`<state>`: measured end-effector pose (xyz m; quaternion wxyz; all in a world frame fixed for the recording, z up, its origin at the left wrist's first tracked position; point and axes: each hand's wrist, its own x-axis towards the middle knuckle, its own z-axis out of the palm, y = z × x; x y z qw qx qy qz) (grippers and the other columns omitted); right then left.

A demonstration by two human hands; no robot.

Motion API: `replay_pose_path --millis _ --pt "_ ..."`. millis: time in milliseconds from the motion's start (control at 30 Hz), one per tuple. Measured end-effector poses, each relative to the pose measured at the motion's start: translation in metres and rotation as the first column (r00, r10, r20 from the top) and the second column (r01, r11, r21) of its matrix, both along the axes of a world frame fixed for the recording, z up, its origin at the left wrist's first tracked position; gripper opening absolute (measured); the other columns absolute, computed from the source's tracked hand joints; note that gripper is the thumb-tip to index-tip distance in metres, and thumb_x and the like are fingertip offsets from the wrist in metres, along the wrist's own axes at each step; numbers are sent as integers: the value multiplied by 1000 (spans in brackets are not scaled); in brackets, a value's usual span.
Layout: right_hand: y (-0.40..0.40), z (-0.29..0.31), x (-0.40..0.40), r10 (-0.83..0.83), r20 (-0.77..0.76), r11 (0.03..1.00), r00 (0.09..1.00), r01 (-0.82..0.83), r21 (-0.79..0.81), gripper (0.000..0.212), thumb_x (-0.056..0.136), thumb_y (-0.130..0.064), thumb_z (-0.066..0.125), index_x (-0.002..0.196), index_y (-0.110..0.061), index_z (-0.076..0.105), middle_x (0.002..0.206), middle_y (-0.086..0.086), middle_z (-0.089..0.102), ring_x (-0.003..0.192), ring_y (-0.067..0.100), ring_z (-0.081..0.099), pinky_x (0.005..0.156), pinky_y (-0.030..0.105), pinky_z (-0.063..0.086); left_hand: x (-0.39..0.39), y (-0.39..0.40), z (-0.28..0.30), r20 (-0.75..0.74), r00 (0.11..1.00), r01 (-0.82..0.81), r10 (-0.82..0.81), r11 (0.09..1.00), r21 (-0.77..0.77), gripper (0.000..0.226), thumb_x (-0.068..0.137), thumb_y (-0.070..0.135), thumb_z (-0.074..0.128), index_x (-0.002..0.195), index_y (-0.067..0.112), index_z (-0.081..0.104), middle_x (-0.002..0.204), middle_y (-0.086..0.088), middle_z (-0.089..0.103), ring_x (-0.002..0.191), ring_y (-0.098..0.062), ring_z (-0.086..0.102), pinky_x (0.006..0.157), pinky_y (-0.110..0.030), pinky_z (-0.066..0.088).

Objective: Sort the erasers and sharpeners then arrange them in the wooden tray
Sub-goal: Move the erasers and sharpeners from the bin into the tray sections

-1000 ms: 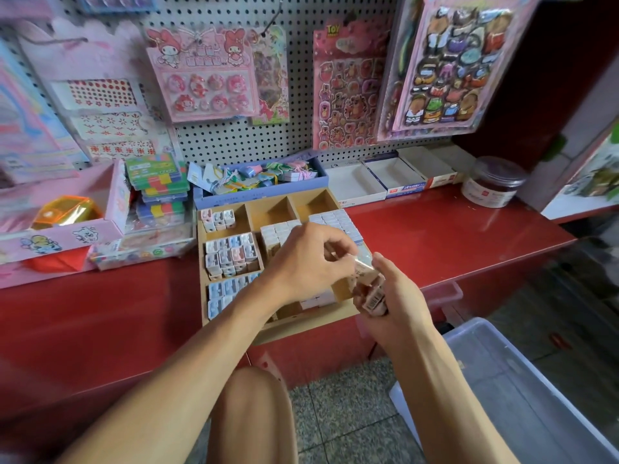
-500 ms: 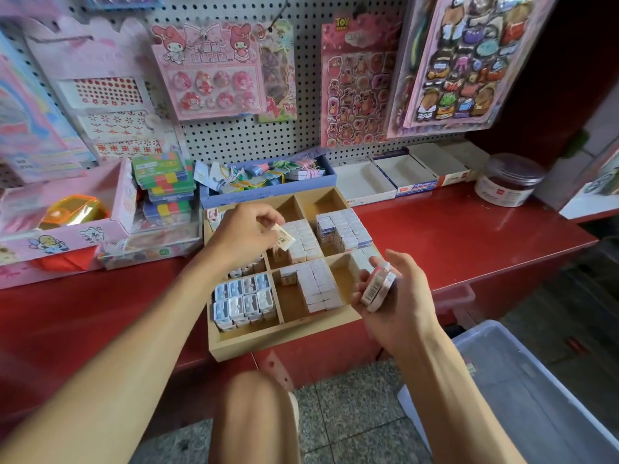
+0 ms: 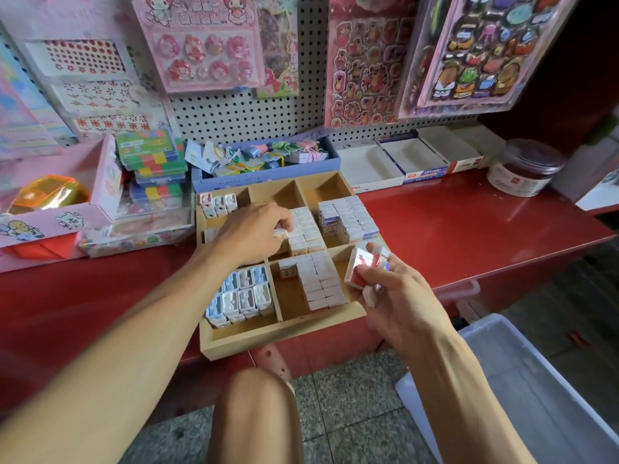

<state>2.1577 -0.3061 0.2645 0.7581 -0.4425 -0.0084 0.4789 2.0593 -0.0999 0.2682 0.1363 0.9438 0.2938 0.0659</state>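
Head view showed your left hand (image 3: 251,231) reaching into the wooden tray (image 3: 281,333) on the red counter (image 3: 469,222), fingers curled down and pinching one small white eraser (image 3: 280,233) at the left edge of the eraser rows in the middle compartment. Your right hand (image 3: 392,296) hovered over the tray's near right corner, fingers wrapped round a small bundle of erasers (image 3: 363,266) in red, white and blue wrappers. White erasers (image 3: 320,279) stood in rows in the near middle compartment, and blue-banded erasers (image 3: 348,217) filled the compartment at the right. Blue sharpeners (image 3: 241,296) were packed in the near left compartment, and a few pink sharpeners (image 3: 217,204) stood in the far left one. A lidded round jar (image 3: 522,172) sat on the counter well to the right.
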Motion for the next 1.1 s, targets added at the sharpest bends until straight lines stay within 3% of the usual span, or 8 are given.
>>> replay_pose_path --millis 200,400,533,600,700,833,967,1100 --pt "-3 -6 5 -21 -11 999 1000 21 -26 39 90 12 56 128 0 57 107 22 68 85 20 66 77 26 56 -2 4 -4 1 1000 -6 6 999 47 28 81 11 68 104 25 64 93 10 56 85 -13 54 64 -28 36" --pt "-8 -5 4 -5 81 999 997 9 -53 29 91 9 59 119 1 62 102 18 70 82 18 71 72 25 61 -2 4 -6 -8 1000 13 -12 998 66 31 78 13 71 106 24 64 92 9 54 86 -14 54 65 -29 40" --pt "-12 3 1 25 160 998 987 -14 -67 25 91 11 58 114 1 63 97 14 69 76 13 67 55 15 52 -7 -6 7 223 973 -11 61 976 -219 21 81 16 73 99 26 68 87 14 61 81 -13 61 71 -29 49" --pt "-13 5 -2 48 225 996 973 -31 -80 25 92 9 59 114 -1 63 99 14 69 79 13 67 58 15 53 -7 -26 21 378 920 73 105 901 -427 11 85 23 73 96 24 71 85 9 67 73 -16 67 61 -24 51" --pt "-13 8 -9 78 352 993 933 -41 -110 24 92 6 62 114 -3 64 95 13 71 77 13 68 61 15 52 -6 -59 32 392 918 225 59 737 -638 20 80 24 79 98 18 72 87 -3 70 67 -22 68 50 -23 48" --pt "-16 16 -14 87 433 995 897 -62 -72 20 92 -1 65 111 -4 66 94 17 74 77 20 72 74 28 56 -6 -78 26 376 927 291 -8 647 -704 26 78 10 80 99 23 70 94 -11 68 72 -18 68 65 -40 58" --pt "-23 22 -16 16 442 1000 897 -7 -22 13 97 -2 59 107 0 68 73 7 71 62 7 66 62 18 54 -11 -81 32 400 913 275 78 606 -747 27 78 0 77 98 19 72 93 -5 70 72 -18 69 60 -26 55" --pt "-30 21 -13 -51 485 987 873 118 -109 12 94 -12 66 105 -6 65 90 13 75 74 14 68 59 25 53 -17 -77 40 395 903 189 170 669 -719 21 76 0 79 91 15 75 90 -8 73 71 -20 70 55 -25 52"
